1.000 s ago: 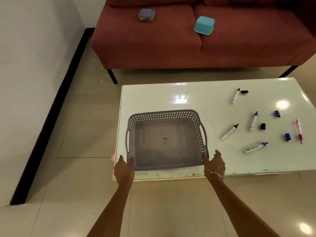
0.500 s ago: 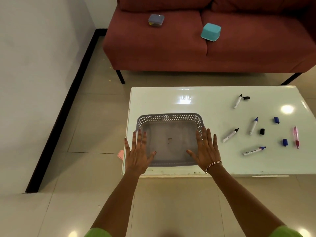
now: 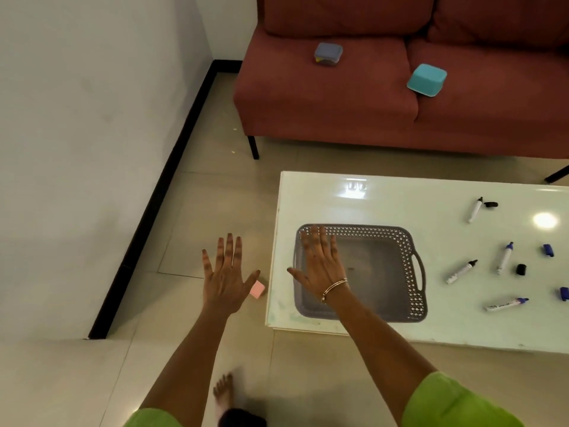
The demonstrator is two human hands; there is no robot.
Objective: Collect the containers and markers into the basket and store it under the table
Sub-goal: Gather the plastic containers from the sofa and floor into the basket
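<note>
A grey perforated basket (image 3: 388, 272) sits empty at the left end of the white table (image 3: 400, 198). My right hand (image 3: 320, 266) hovers flat over the basket's left side, fingers spread, holding nothing. Out over the floor left of the table, my left hand (image 3: 226, 274) is also spread and empty. Several uncapped markers (image 3: 460, 271) and loose caps (image 3: 521, 269) lie scattered on the table's right half. On the red sofa (image 3: 338, 97) rest a turquoise container (image 3: 426, 80) and a small grey-lidded container (image 3: 328, 53).
A small pink block (image 3: 257, 289) lies on the tiled floor by the table's left edge. A white wall with black skirting (image 3: 154, 198) runs along the left. My bare foot (image 3: 223, 392) is on the floor below my arms.
Both hands let go of the basket and lifted with fingers spread. My view swung left, so my left hand now hangs over the floor; the basket stays on the table.
</note>
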